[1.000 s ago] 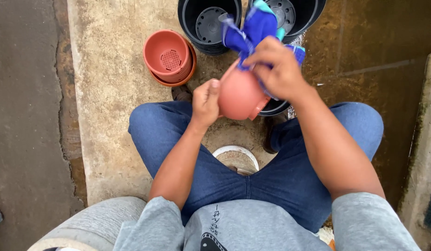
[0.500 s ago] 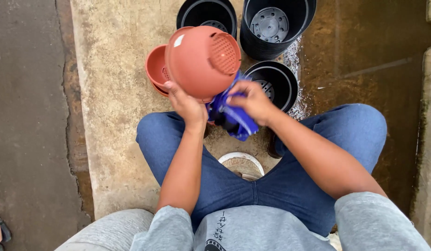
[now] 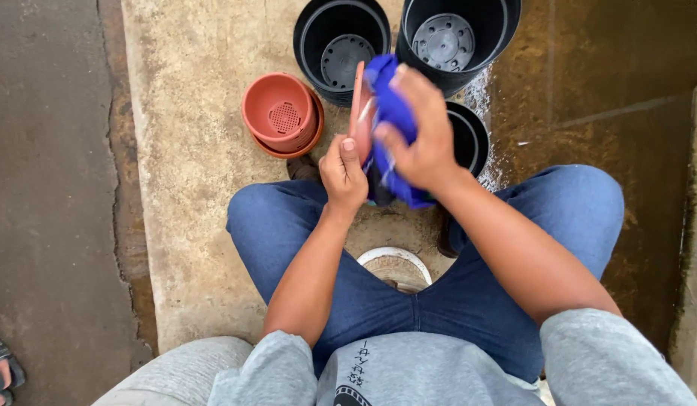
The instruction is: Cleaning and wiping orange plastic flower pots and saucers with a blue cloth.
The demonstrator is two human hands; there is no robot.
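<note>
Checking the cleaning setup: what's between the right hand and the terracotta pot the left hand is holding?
In the head view, a blue cloth lies between the right hand and the terracotta pot, which the left hand grips.

No packages, labels, signs or screens show anywhere around the hands. The only printed mark in view is a small black design on the grey shirt [image 3: 378, 376], low in the picture, below and behind both hands.
</note>
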